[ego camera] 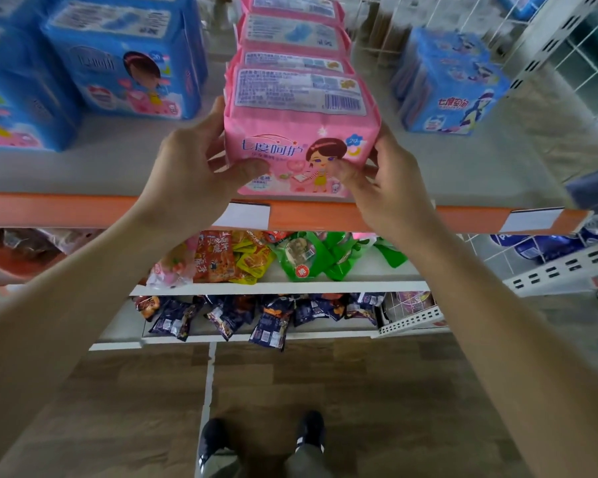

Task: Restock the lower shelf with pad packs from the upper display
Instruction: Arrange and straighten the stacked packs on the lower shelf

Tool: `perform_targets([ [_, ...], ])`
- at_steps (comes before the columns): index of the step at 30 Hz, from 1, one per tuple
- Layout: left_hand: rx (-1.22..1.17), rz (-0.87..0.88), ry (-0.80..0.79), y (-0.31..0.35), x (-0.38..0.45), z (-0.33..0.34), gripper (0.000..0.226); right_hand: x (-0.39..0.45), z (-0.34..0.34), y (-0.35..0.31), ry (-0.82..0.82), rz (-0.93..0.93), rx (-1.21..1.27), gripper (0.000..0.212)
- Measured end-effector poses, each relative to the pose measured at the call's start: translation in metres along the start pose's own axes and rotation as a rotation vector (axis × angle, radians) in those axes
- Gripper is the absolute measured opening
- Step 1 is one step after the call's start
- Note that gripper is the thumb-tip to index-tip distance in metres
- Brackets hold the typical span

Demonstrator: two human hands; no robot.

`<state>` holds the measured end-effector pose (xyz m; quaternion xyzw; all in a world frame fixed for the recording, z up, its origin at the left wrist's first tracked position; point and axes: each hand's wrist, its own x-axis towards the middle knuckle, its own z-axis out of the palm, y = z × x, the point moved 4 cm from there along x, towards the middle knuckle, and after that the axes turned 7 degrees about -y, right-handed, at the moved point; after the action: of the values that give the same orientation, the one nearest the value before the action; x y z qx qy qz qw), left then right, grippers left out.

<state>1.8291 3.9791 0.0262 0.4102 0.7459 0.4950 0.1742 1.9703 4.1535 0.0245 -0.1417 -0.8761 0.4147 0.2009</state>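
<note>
Both hands, left (194,160) and right (377,181), clasp the front pink pack (301,132) by its sides at the upper shelf (480,174) edge, ahead of a row of pink packs. No pad packs are plainly visible among the snacks (235,257) on the lower shelf (277,288); restocking looks barely begun.

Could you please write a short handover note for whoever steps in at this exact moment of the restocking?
Left hand: grips the left side of the front pink pad pack, thumb on its face.
Right hand: grips the right side of the same pack.
The pack stands at the front edge of the upper shelf, first in a row of pink packs. Blue packs stand on either side.
Done: pack gripped.
Left: carry it down to the lower shelf; that spot is not identifiable here.
</note>
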Motion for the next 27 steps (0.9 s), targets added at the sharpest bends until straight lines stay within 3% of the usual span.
perform_targets([
  [12, -0.015, -0.020, 0.018, -0.019, 0.000, -0.003, 0.070, -0.002, 0.017, 0.012, 0.081, -0.026, -0.007, 0.053],
  [20, 0.106, -0.005, 0.007, -0.017, -0.003, 0.004, 0.071, -0.003, 0.019, 0.017, 0.124, -0.047, -0.099, 0.057],
  [25, 0.161, -0.022, -0.021, -0.012, -0.010, 0.002, 0.075, -0.011, 0.018, 0.014, 0.075, 0.004, -0.120, 0.060],
  [27, 0.144, -0.023, -0.040, -0.011, -0.011, -0.004, 0.077, -0.013, 0.011, 0.009, 0.036, 0.028, -0.030, 0.071],
])
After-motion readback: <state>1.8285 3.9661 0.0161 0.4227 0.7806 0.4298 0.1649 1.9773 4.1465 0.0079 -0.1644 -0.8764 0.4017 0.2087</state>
